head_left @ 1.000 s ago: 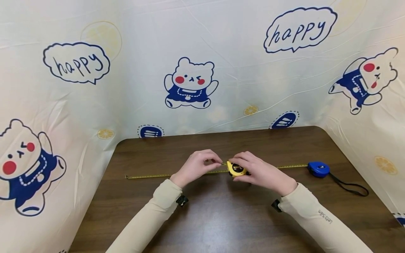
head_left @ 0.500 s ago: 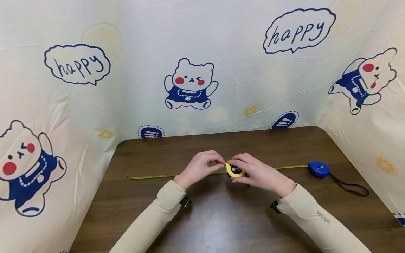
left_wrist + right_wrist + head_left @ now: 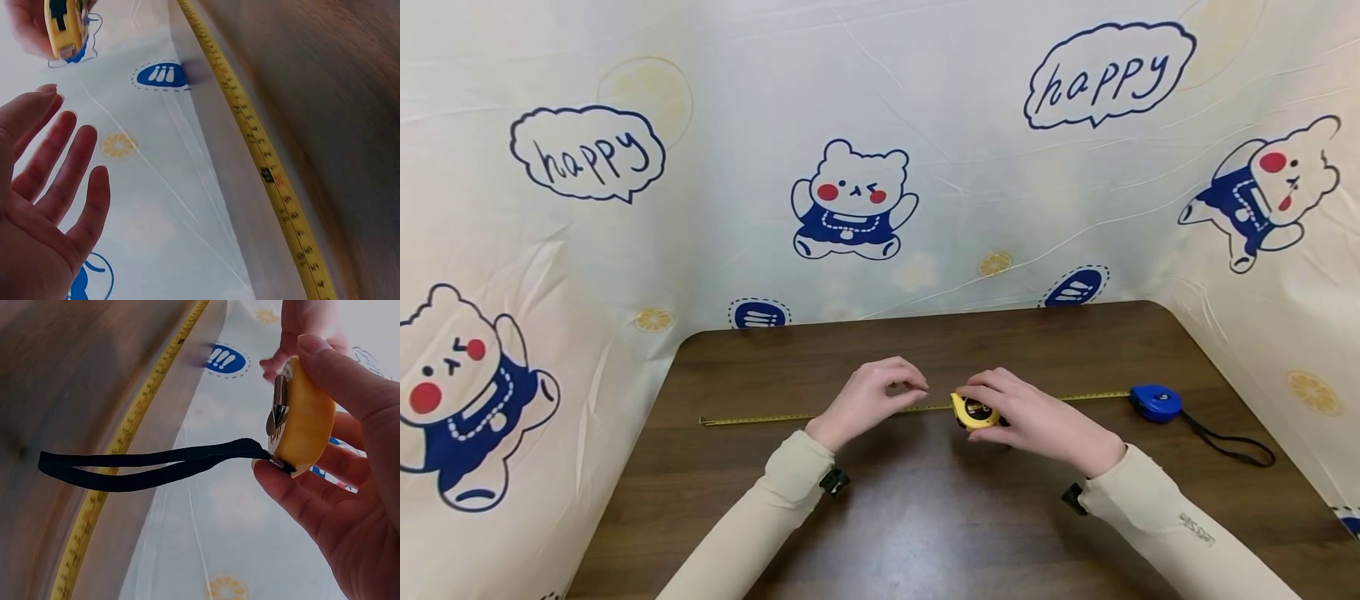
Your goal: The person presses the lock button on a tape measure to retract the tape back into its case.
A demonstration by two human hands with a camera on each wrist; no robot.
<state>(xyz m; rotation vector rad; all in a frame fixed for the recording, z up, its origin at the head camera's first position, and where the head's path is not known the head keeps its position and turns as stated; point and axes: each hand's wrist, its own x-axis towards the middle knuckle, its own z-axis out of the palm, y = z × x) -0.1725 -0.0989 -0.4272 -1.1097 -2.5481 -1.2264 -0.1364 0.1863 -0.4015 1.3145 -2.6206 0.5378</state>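
My right hand (image 3: 1037, 421) grips a yellow tape measure (image 3: 976, 410) with a black label, held over the middle of the table. In the right wrist view, its black strap (image 3: 156, 457) hangs from the case near a metal belt clip (image 3: 279, 400). To the left, apart from the case, is my left hand (image 3: 874, 398), thumb and index tips close together. The left wrist view shows nothing between its loosely bent fingers (image 3: 65, 169), and the yellow case's mouth shows no drawn-out blade. A second, yellow blade (image 3: 760, 419) runs across the table behind both hands.
That blade comes from a blue tape measure (image 3: 1156, 403) on the right, which has a black strap loop (image 3: 1232, 446). Its hooked end (image 3: 703, 422) lies at the left. A printed curtain (image 3: 722, 192) closes off the back and sides of the brown table (image 3: 887, 533).
A short blade stretched between my left fingers and the yellow case; it shortened until case and fingertips met. My right hand has since moved right with the tape measure, leaving my left hand without it.
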